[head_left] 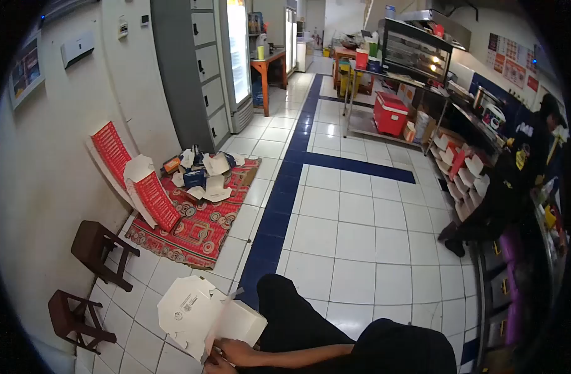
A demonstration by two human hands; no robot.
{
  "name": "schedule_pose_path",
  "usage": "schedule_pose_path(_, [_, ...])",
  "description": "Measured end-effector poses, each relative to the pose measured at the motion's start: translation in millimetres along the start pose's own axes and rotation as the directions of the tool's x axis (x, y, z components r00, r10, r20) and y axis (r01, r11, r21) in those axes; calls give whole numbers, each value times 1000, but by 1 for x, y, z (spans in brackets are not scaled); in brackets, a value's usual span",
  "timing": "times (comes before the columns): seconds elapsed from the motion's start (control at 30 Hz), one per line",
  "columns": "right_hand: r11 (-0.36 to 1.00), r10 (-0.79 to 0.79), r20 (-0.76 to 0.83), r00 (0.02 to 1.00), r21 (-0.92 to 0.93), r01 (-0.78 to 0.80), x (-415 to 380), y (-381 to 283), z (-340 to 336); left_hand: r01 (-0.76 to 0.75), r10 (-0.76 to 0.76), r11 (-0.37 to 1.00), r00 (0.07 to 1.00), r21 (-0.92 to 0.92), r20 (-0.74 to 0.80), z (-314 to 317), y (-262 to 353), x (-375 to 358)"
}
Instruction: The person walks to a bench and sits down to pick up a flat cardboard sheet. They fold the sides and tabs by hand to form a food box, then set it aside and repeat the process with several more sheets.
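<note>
A white cardboard food box (251, 319) with its octagonal lid (184, 311) folded open rests by my knees, low in the view. A pale, see-through strip (220, 318) runs slantwise across it, between lid and body. My right hand (238, 352) is closed at the strip's lower end, its forearm reaching in from the right. Just below it, partly cut off by the frame edge, my left hand (218, 364) has its fingers bent together. What the left fingers hold is hidden.
Two dark brown stools (98, 252) stand at left. A red patterned mat (204, 237) bears opened boxes (214, 187) and stacked red-and-white cartons (157, 199). Grey lockers (189, 75) line the wall. A co-worker in dark clothes (503, 181) bends at the right counter. A red cooler (390, 115) sits on a shelf.
</note>
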State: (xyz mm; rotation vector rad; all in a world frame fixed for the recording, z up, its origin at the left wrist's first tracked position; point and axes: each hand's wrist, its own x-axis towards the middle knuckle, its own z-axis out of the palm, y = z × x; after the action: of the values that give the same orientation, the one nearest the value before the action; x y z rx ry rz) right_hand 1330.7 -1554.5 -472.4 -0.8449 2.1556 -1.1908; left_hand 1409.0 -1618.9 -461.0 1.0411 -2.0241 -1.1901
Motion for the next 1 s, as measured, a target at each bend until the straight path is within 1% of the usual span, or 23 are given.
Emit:
schedule_pose_path(0.03, [1000, -5, 9, 1000, -8, 5, -3, -3, -4, -36, 36, 999, 999, 0, 10, 1, -3, -3])
schedule_pose_path(0.1, [999, -26, -20, 999, 28, 26, -6, -9, -7, 6, -6, 1000, 1000, 23, 28, 0, -12, -2])
schedule_pose_path(0.13, [999, -31, -12, 999, 28, 31, -5, -13, -13, 44, -41, 998, 998, -53, 53, 4, -25, 2])
schedule_pose_path(0.2, [984, -176, 90, 980, 8, 176, -5, -20, -21, 87, -77, 989, 993, -120, 85, 6, -47, 7])
schedule_pose_path(0.27, [979, -203, 144, 968, 5, 204, 6, 0, 1, 261, -222, 892, 964, -369, 144, 7, -57, 9])
schedule_pose_path(0.3, [971, -235, 197, 952, -5, 241, 12, 9, 6, 259, -218, 891, 964, -373, 149, 3, -48, 9])
schedule_pose_path(0.33, [976, -204, 228, 952, 126, 178, 9, 1, -1, 377, -325, 826, 926, -419, 192, -8, -33, 7])
schedule_pose_path(0.37, [977, -201, 222, 954, 123, 177, 9, 2, 0, 487, -423, 744, 873, -458, 242, -12, -24, 6])
schedule_pose_path(0.4, [959, -271, 191, 943, 140, 247, 7, 5, 5, 516, -442, 724, 857, -458, 266, -12, -66, 15])
schedule_pose_path(0.43, [937, -336, 155, 929, 154, 313, 0, -12, -10, 522, -441, 723, 853, -453, 280, -10, -67, 22])
schedule_pose_path(0.47, [944, -265, 75, 961, 225, 242, -13, -28, -25, 514, -436, 740, 858, -435, 271, -5, -71, 17])
schedule_pose_path(0.5, [938, -176, -3, 984, 302, 169, -31, -79, -71, 510, -435, 756, 860, -410, 268, -2, -73, 13])
schedule_pose_path(0.57, [910, -96, -180, 979, 383, 160, -38, -105, -113, 531, -459, 776, 845, -340, 273, -3, -80, -11])
schedule_pose_path(0.6, [900, -213, -442, 871, 258, 351, -40, -108, -132, 541, -468, 785, 837, -301, 284, -2, -83, -23])
schedule_pose_path(0.63, [865, -338, -656, 675, 66, 497, -41, -110, -154, 540, -464, 800, 834, -262, 299, -1, -84, -29])
schedule_pose_path(0.67, [809, -501, -751, 429, -231, 540, -49, -116, -186, 529, -451, 817, 835, -230, 315, 4, -84, -32])
schedule_pose_path(0.7, [698, -661, -732, 166, -518, 494, -60, -122, -219, 513, -438, 834, 839, -204, 323, 8, -84, -33])
schedule_pose_path(0.77, [574, -729, -655, -200, -744, 341, -74, -133, -281, 485, -421, 858, 852, -167, 311, 9, -82, -40])
schedule_pose_path(0.83, [527, -718, -646, -258, -747, 406, -93, -125, -318, 445, -395, 884, 874, -140, 282, 8, -79, -40])
schedule_pose_path(0.9, [507, -722, -645, -251, -740, 443, -109, -125, -319, 393, -356, 911, 903, -126, 238, 11, -74, -32])
schedule_pose_path(0.93, [738, -609, -786, 101, -516, 435, -112, -112, -304, 370, -341, 922, 914, -111, 219, 10, -73, -31])
schedule_pose_path(0.97, [772, -589, -772, 240, -448, 452, -91, -100, -295, 345, -321, 934, 924, -90, 209, 8, -71, -31])
schedule_pose_path(1.0, [892, -291, -772, 564, -6, 452, -82, -106, -276, 313, -293, 947, 933, -70, 208, 8, -68, -28])
